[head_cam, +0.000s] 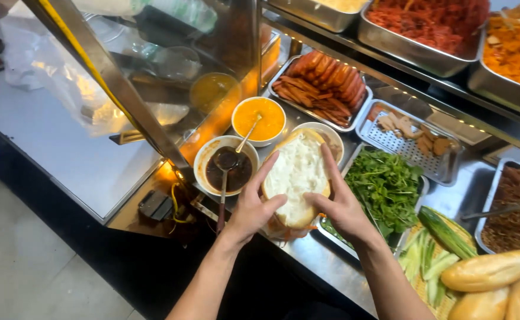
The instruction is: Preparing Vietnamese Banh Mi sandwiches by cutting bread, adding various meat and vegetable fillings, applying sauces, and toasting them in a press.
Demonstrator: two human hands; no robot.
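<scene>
A split baguette roll (297,178) lies open, its white crumb facing up, held between both hands over the steel counter. My left hand (252,204) cups its left side with the fingers curled on the crust. My right hand (341,200) grips the right side, the index finger stretched along the upper edge. Just left of the roll stands a white bowl of dark brown sauce (225,166) with a spoon in it. Behind it is a bowl of yellow sauce (259,118) with another spoon.
A tray of green herbs (384,186) sits right of the roll, with cucumber strips (432,249) and whole baguettes (490,270) nearer me. Trays of sausages (325,86), sliced meat (411,133), shredded meat (517,207) and red and orange fillings stand behind. A glass pane with a steel frame (112,77) rises at left.
</scene>
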